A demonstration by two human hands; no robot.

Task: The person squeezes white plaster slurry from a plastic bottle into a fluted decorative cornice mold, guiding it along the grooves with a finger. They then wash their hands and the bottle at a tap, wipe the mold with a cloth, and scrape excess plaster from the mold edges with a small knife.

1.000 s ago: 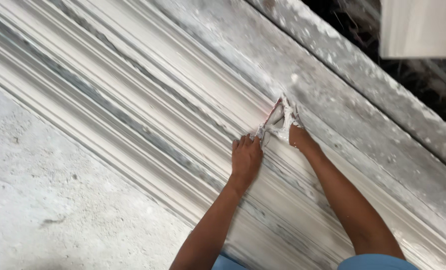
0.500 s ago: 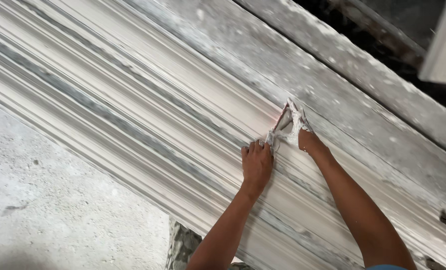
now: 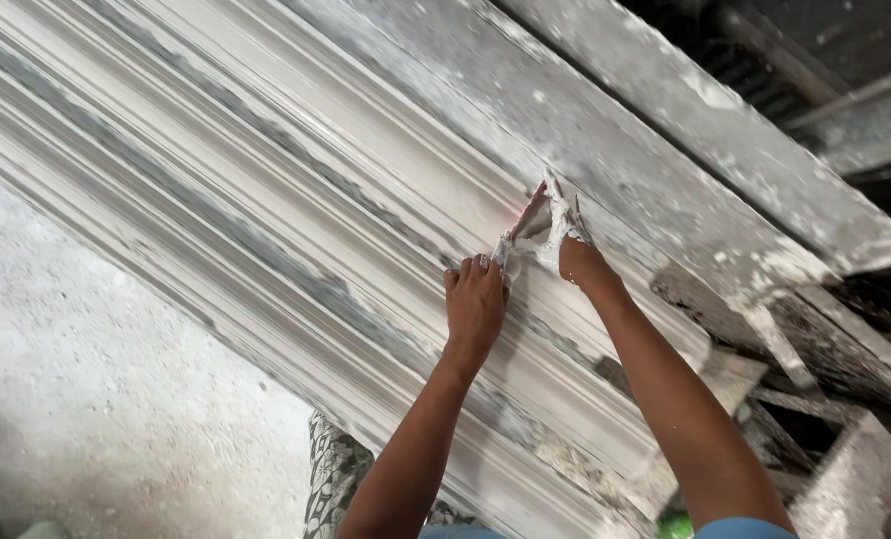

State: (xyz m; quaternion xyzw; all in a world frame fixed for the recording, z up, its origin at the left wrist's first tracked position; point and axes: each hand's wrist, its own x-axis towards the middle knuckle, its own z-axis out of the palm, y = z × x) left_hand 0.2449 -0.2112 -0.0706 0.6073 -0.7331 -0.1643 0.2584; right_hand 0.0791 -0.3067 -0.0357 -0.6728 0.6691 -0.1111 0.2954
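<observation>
grey floor [image 3: 86, 399] at 8 o'clock, long ribbed plaster moulding [image 3: 296, 200] mostly shaped but patchy grey, left hand [image 3: 475, 304] fingers flat on it, right hand [image 3: 565, 240] at 1 o'clock, fingers closed on plaster-caked scraper [image 3: 527, 228].

Both hands have been drawn along the ribbed plaster moulding [image 3: 296, 210]; the left hand [image 3: 475, 304] and the plaster-caked right hand [image 3: 562, 232] are now seen with broken grey slabs [image 3: 765, 379] exposed at lower right.
</observation>
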